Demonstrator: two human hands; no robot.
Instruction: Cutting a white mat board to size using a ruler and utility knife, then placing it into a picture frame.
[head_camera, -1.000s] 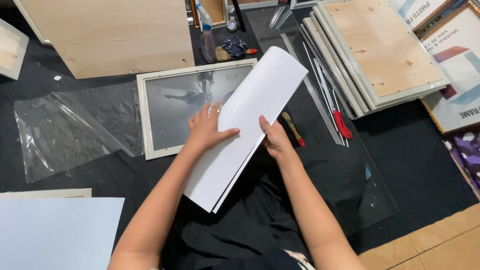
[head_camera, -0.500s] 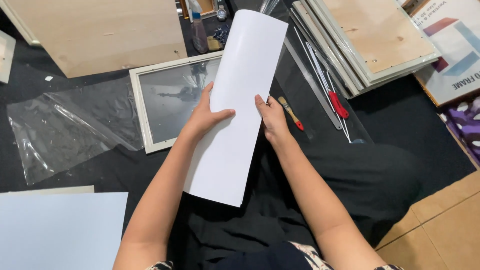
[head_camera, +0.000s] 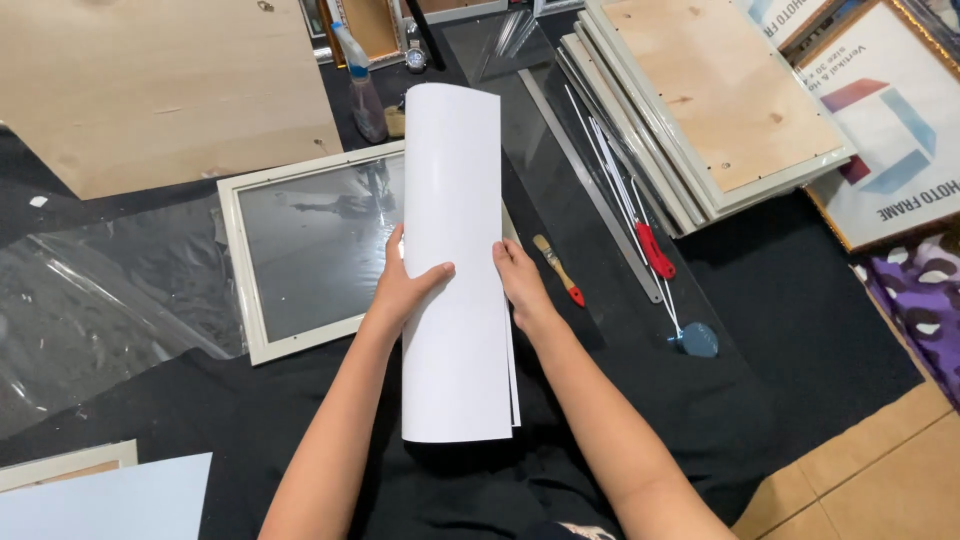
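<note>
A black cloth (head_camera: 780, 300) covers the floor. On it lie 1 plywood board (head_camera: 150, 80), 1 stack of frames (head_camera: 720, 100), 1 clear plastic sheet (head_camera: 90, 300) and 1 white glazed frame (head_camera: 300, 250). The 1 curled white paper sheet (head_camera: 455, 270) stands lengthwise between 2 hands: left hand (head_camera: 405, 290) clasps its left edge, right hand (head_camera: 520, 285) its right. Smaller: 1 red-tipped brush (head_camera: 558, 270). Half a second ago the sheet leaned right; now it points straight away.
</note>
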